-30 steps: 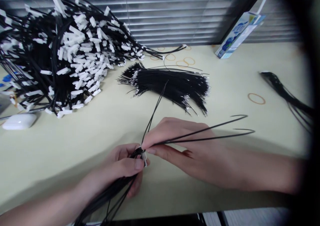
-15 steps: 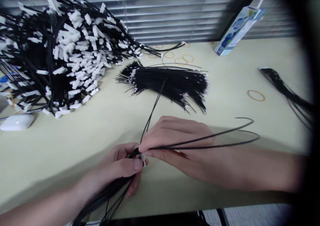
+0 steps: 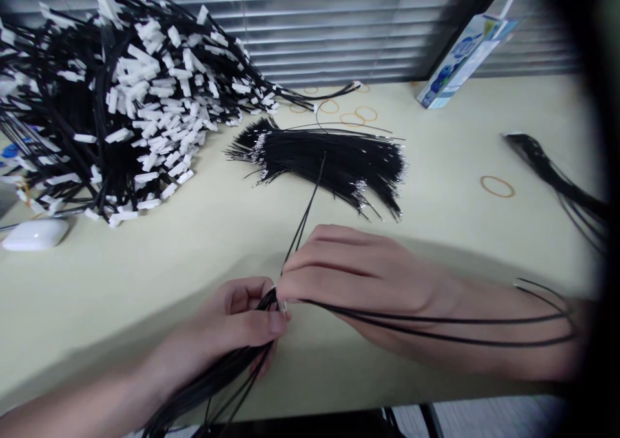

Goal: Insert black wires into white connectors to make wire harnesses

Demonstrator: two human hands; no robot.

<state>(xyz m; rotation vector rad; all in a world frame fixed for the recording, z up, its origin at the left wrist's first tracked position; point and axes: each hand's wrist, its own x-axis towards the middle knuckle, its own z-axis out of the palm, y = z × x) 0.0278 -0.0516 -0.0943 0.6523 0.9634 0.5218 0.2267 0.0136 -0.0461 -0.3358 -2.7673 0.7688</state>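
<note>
My left hand (image 3: 247, 318) is closed on a bundle of thin black wires (image 3: 208, 380) that hangs down toward the table's front edge. A small white connector (image 3: 281, 307) shows at its thumb tip, where the wires meet. My right hand (image 3: 339, 270) pinches a few black wires (image 3: 436, 320) right at the connector. Their loose ends run back over my right wrist and curl round. Two more wires (image 3: 304, 221) rise past the right fingertips toward the loose wires behind. The right fingertips hide how the wires sit in the connector.
A large heap of black cables with white connectors (image 3: 145, 102) fills the back left. Cut black wires with metal tips (image 3: 320, 157) lie mid-table. Around are rubber bands (image 3: 497, 186), a drink carton (image 3: 462, 60), a white case (image 3: 36, 234) and another wire bundle (image 3: 547, 166) at right.
My right hand has turned and its fingers now cover more of the connector. The loose wire ends have swung down and right across the wrist. My left hand keeps its hold.
</note>
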